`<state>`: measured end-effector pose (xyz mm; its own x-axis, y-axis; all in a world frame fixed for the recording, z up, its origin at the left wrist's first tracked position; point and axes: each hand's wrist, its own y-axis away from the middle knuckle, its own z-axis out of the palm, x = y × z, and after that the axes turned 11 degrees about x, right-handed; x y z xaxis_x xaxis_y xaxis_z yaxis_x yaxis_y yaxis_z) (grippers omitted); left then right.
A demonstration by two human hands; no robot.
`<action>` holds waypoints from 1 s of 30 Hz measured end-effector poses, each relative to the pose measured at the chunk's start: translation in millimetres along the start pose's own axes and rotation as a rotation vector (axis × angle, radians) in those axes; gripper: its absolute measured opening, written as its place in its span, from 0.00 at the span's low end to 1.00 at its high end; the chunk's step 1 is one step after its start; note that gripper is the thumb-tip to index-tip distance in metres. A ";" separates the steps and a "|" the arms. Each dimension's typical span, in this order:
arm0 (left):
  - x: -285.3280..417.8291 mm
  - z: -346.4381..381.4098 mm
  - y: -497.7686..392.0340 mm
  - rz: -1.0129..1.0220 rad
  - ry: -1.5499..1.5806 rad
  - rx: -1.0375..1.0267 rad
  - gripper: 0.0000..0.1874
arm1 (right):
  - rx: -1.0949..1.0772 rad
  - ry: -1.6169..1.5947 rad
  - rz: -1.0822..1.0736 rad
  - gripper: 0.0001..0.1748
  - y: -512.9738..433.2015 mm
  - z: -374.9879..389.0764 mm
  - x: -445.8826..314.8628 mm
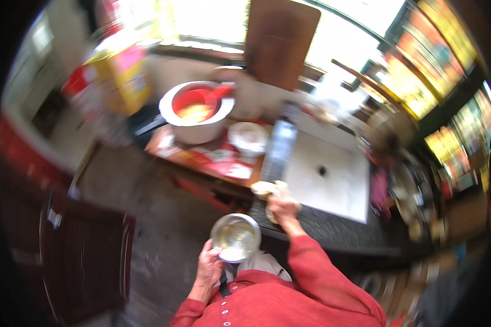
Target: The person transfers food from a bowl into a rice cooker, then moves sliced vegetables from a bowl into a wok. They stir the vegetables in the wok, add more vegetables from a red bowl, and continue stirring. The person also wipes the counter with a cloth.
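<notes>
My left hand (pixel 210 262) grips the rim of a round metal bowl (pixel 236 238) in front of my body. The bowl tilts so that its shiny inside shows, with something pale near the lower rim. My right hand (pixel 283 205) reaches forward to the dark stone counter edge (pixel 327 231) beside the sink. Its fingers close over a pale, crumpled thing, apparently a cloth (pixel 263 188), which sticks out on both sides of the hand. Blur hides its exact shape.
A white sink (pixel 331 175) lies right of a blurred bluish strip (pixel 283 143). On the wooden table at left stand a pale pot (pixel 196 130) holding a red vessel (pixel 188 100) and a white bowl (pixel 248 137). A brown board (pixel 282 41) leans at the window. A dark wooden cabinet (pixel 86 249) stands left.
</notes>
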<state>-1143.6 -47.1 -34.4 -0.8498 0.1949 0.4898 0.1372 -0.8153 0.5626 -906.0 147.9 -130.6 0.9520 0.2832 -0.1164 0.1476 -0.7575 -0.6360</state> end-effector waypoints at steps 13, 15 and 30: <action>-22.8 7.6 -66.0 -0.236 -0.204 -0.164 0.25 | 0.167 -0.217 -0.008 0.15 58.7 -104.2 27.1; -17.4 7.2 -67.5 -0.270 -0.385 -0.146 0.16 | 0.091 -0.010 0.247 0.14 93.7 -129.4 81.7; -77.5 65.6 -57.1 -0.295 -0.401 -0.243 0.28 | 0.124 0.291 0.644 0.17 106.7 -146.2 153.7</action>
<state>-1052.2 20.2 -60.8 -0.5672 0.5878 0.5768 -0.2389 -0.7877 0.5679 -704.7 24.6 -104.8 0.8751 -0.3793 -0.3005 -0.4829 -0.6442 -0.5931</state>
